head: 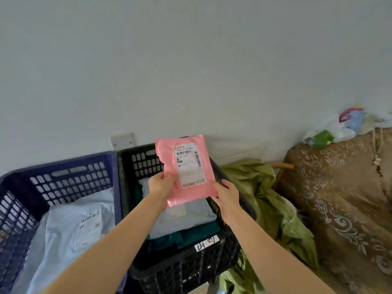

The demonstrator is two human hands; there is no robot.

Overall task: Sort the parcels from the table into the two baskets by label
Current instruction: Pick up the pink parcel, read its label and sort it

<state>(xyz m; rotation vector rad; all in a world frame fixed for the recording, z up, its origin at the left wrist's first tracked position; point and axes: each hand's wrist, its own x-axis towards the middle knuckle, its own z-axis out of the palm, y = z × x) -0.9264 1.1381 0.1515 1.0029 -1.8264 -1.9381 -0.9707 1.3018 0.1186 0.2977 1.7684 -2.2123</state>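
Pink plastic parcel [186,170] is held above the black basket [180,272]; left hand [160,186] and right hand [226,195] have fingers clamped on its 7 and 5 o'clock corners. Seems light, floppy, slick; edge grips suit it.

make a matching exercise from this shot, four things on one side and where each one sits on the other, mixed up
Things:
1. pink parcel
2. pale grey parcel
3. handwritten tag
4. green cloth

Places:
A. inside the blue basket
B. on the black basket, near rim
C. heaped right of the black basket
D. held by left hand and right hand

Pairs: 1-D, 2-A, 3-B, 4-C
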